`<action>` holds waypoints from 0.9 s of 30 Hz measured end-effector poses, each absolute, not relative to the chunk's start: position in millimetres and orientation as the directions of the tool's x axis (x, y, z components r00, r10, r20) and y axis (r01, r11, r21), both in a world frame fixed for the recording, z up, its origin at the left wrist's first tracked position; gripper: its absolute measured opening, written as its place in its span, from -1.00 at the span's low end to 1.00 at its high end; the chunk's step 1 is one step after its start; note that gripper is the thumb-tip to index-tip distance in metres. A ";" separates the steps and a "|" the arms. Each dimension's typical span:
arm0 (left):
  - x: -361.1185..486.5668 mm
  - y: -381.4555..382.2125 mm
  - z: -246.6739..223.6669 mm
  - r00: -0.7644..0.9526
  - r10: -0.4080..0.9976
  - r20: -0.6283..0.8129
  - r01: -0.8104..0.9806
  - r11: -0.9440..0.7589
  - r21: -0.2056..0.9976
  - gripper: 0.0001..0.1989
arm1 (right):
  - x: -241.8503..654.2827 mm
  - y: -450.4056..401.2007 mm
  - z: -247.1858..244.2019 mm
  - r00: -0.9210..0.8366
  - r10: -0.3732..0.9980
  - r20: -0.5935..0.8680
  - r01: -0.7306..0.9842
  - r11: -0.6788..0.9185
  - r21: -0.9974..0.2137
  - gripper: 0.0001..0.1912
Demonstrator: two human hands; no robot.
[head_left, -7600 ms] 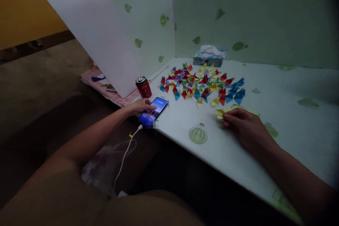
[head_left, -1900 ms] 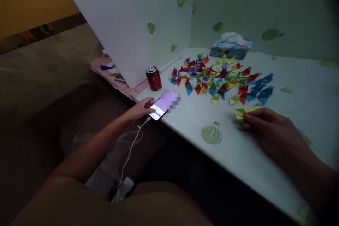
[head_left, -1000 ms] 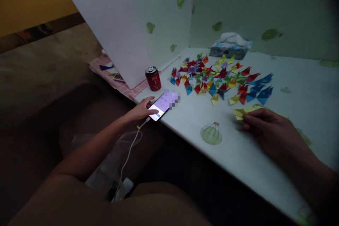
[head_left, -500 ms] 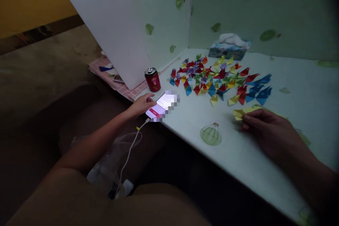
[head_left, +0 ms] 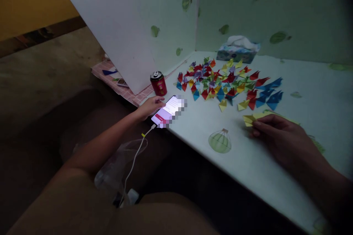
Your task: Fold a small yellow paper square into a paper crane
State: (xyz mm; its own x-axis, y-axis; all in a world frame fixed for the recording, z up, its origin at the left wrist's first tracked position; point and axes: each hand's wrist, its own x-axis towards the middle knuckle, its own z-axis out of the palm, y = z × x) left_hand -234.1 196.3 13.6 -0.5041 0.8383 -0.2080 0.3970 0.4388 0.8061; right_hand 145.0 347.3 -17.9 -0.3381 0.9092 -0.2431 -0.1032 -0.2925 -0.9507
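Observation:
My left hand (head_left: 151, 107) is at the near left edge of a lit smartphone (head_left: 166, 113), its thumb over the edge of the screen and the other fingers partly hidden. A white charging cable (head_left: 134, 159) runs down from the phone's lower end. On the right, my right hand (head_left: 278, 134) pinches a folded piece of yellow paper (head_left: 248, 120) between thumb and fingers, low over the table. Beyond it lie many small folded paper birds (head_left: 220, 80) in red, yellow, blue, green and purple. More yellow-green paper (head_left: 278, 113) shows behind the right hand.
A red and black drink can (head_left: 159, 83) stands just behind the phone. The tissue box (head_left: 237, 52) is at the back, against the patterned wall. A white panel (head_left: 118, 33) rises at left. The table's front edge runs diagonally; a clear plastic bag (head_left: 110, 172) hangs below.
My left thumb has moved a little farther onto the phone, and the hand has closed in on its edge. The right hand stays with the yellow paper.

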 end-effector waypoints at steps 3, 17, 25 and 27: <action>-231.2 202.9 14.4 -0.489 0.851 -0.191 0.420 0.422 0.803 -0.53 | 144.5 346.6 -16.7 -0.342 0.905 -0.251 -0.095 -0.299 -0.949 -0.62; -228.7 228.0 9.3 -0.436 0.882 -0.177 0.396 0.365 0.843 -0.56 | 144.6 346.8 -15.9 -0.283 0.907 -0.312 -0.038 -0.336 -0.941 -0.56; -236.6 233.5 13.0 -0.348 0.911 -0.221 0.452 0.370 0.812 -0.51 | 144.8 343.6 -8.8 -0.240 0.897 -0.371 0.042 -0.372 -0.927 -0.50; -237.5 234.3 13.5 -0.330 0.917 -0.224 0.476 0.366 0.800 -0.51 | 144.1 343.9 -8.9 -0.231 0.895 -0.381 0.076 -0.374 -0.924 -0.51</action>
